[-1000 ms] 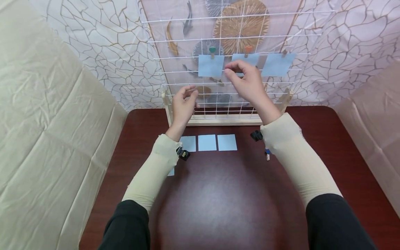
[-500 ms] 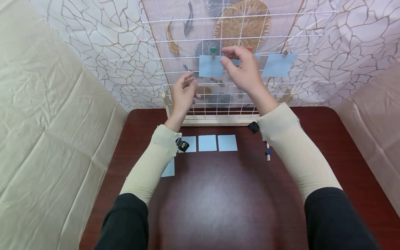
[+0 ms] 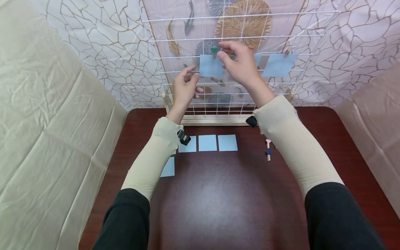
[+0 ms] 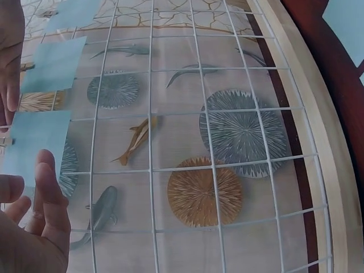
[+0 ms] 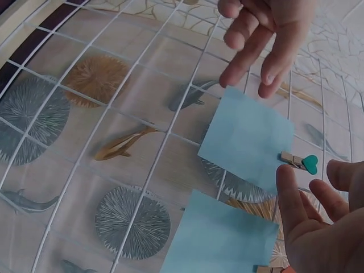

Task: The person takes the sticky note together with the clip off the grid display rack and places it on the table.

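A square blue paper sheet [image 3: 210,66] hangs from the white wire grid [image 3: 218,83], clipped at its top by a small wooden clothespin with a green heart [image 3: 214,49]. My right hand [image 3: 243,66] is beside that clothespin, thumb and fingers apart with nothing between them; the right wrist view shows the fingertips just short of the heart [image 5: 310,164]. Lower on the left, my left hand [image 3: 184,88] holds nothing, its loosely bent fingers near the sheet's left edge. Two more blue sheets hang to the right, the middle one [image 5: 222,239] mostly behind my right hand in the head view.
Several blue sheets [image 3: 207,142] lie on the dark red table [image 3: 212,201], one [image 3: 168,167] partly behind my left sleeve. Clothespins with a pink top [image 3: 268,143] and a blue top [image 3: 268,155] lie at the right. A pale wooden base [image 3: 215,121] supports the grid.
Both hands have risen along the grid. My right hand has also shifted left, from beside the hanging sheet to its green-heart clothespin. The hanging sheets stay in place.
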A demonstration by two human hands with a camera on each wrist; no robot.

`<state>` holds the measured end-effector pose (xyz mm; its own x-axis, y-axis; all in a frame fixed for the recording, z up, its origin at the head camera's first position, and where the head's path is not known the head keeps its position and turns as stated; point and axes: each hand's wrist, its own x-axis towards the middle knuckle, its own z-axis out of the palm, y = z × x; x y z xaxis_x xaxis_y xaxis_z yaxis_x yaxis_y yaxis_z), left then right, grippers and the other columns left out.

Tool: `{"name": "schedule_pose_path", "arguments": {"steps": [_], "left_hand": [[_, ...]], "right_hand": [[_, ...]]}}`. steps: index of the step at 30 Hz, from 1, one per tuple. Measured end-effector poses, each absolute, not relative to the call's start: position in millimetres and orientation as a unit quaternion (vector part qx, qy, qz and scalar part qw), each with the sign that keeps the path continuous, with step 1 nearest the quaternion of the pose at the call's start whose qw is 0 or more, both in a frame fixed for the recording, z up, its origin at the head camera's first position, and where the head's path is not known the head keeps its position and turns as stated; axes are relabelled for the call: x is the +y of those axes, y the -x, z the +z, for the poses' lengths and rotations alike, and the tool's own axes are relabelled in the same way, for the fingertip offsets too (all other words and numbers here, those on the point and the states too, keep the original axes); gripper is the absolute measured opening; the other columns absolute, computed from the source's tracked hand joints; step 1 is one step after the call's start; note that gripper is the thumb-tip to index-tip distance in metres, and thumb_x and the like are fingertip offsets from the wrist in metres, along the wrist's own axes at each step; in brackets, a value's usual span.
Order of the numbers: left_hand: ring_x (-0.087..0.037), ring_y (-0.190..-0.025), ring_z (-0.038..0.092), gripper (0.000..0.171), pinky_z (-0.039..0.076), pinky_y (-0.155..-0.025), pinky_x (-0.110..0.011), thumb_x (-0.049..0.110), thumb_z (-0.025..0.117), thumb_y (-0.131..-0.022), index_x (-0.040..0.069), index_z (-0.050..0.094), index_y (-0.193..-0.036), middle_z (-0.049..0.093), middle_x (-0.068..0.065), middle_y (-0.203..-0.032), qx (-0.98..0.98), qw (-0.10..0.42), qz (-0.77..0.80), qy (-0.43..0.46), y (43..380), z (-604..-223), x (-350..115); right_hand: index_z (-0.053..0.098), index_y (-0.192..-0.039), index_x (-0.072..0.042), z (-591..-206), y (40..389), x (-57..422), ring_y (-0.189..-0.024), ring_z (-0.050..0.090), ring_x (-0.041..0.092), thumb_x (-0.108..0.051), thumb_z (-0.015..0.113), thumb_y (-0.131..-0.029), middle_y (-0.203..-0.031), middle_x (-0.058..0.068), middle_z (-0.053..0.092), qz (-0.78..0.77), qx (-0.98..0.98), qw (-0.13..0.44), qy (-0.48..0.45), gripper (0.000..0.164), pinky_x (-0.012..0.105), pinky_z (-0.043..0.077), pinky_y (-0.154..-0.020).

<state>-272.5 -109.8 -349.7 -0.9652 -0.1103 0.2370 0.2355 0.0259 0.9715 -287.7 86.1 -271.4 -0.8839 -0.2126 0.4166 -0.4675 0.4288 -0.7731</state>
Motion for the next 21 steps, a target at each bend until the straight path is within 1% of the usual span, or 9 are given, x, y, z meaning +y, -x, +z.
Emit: {"name": "schedule_pose_path", "arguments": {"steps": [2, 5, 7, 10, 13, 17, 20, 21], "left_hand": [[-0.031, -0.065, 0.073, 0.037, 0.055, -0.047, -0.027, 0.013, 0.063, -0.107, 0.008, 0.063, -0.144, 0.075, -0.018, -0.122, -0.709, 0.124, -0.693, 0.039, 275, -348, -108], [-0.031, -0.064, 0.073, 0.035, 0.055, -0.047, -0.028, 0.012, 0.064, -0.107, 0.008, 0.065, -0.141, 0.076, -0.016, -0.120, -0.711, 0.123, -0.692, 0.032, 279, -346, -107], [-0.027, -0.061, 0.072, 0.034, 0.055, -0.047, -0.028, 0.012, 0.064, -0.106, 0.008, 0.066, -0.140, 0.076, -0.017, -0.120, -0.711, 0.122, -0.692, 0.031, 281, -345, -106], [-0.023, -0.058, 0.071, 0.034, 0.055, -0.047, -0.027, 0.013, 0.065, -0.106, 0.007, 0.066, -0.139, 0.076, -0.017, -0.121, -0.712, 0.118, -0.691, 0.026, 284, -343, -103], [-0.023, -0.062, 0.072, 0.032, 0.056, -0.049, -0.028, 0.014, 0.066, -0.106, 0.005, 0.067, -0.136, 0.075, -0.015, -0.121, -0.719, 0.117, -0.685, 0.018, 286, -343, -100], [-0.027, -0.068, 0.075, 0.026, 0.058, -0.051, -0.030, 0.015, 0.067, -0.105, 0.004, 0.070, -0.128, 0.075, -0.013, -0.118, -0.727, 0.122, -0.676, 0.005, 288, -342, -97], [-0.029, -0.071, 0.075, 0.021, 0.057, -0.052, -0.029, 0.015, 0.068, -0.105, 0.003, 0.071, -0.122, 0.076, -0.013, -0.114, -0.723, 0.124, -0.679, -0.001, 290, -342, -96], [-0.030, -0.072, 0.075, 0.020, 0.057, -0.051, -0.027, 0.014, 0.068, -0.105, 0.002, 0.071, -0.120, 0.076, -0.013, -0.113, -0.723, 0.127, -0.680, -0.001, 291, -342, -96]], "right_hand": [[0.064, -0.142, -0.003, -271, 289, 86, -0.099, 0.069, 0.020, -0.019, 0.060, -0.109, -0.137, 0.012, 0.067, 0.486, -0.841, 0.126, -0.201, 0.037, 0.023, 0.057, -0.081], [0.064, -0.143, -0.005, -268, 291, 86, -0.097, 0.068, 0.018, -0.020, 0.059, -0.109, -0.136, 0.010, 0.069, 0.465, -0.852, 0.131, -0.200, 0.037, 0.022, 0.056, -0.079], [0.064, -0.144, -0.007, -266, 292, 85, -0.102, 0.069, 0.018, -0.021, 0.059, -0.110, -0.135, 0.008, 0.070, 0.453, -0.858, 0.136, -0.202, 0.037, 0.023, 0.056, -0.081], [0.063, -0.146, -0.010, -263, 292, 84, -0.114, 0.068, 0.018, -0.023, 0.059, -0.110, -0.139, 0.006, 0.068, 0.432, -0.868, 0.136, -0.202, 0.039, 0.025, 0.054, -0.089], [0.063, -0.146, -0.010, -261, 294, 81, -0.122, 0.065, 0.017, -0.023, 0.059, -0.110, -0.142, 0.006, 0.066, 0.425, -0.873, 0.132, -0.200, 0.039, 0.028, 0.053, -0.096], [0.064, -0.145, -0.010, -261, 296, 78, -0.123, 0.067, 0.018, -0.022, 0.061, -0.109, -0.144, 0.007, 0.065, 0.418, -0.879, 0.126, -0.194, 0.038, 0.028, 0.054, -0.100], [0.065, -0.144, -0.010, -261, 298, 76, -0.125, 0.067, 0.019, -0.021, 0.061, -0.109, -0.143, 0.007, 0.066, 0.405, -0.884, 0.127, -0.194, 0.037, 0.029, 0.053, -0.103], [0.065, -0.143, -0.010, -261, 299, 75, -0.124, 0.067, 0.019, -0.021, 0.061, -0.109, -0.141, 0.008, 0.068, 0.400, -0.886, 0.130, -0.197, 0.037, 0.028, 0.053, -0.102]]}}
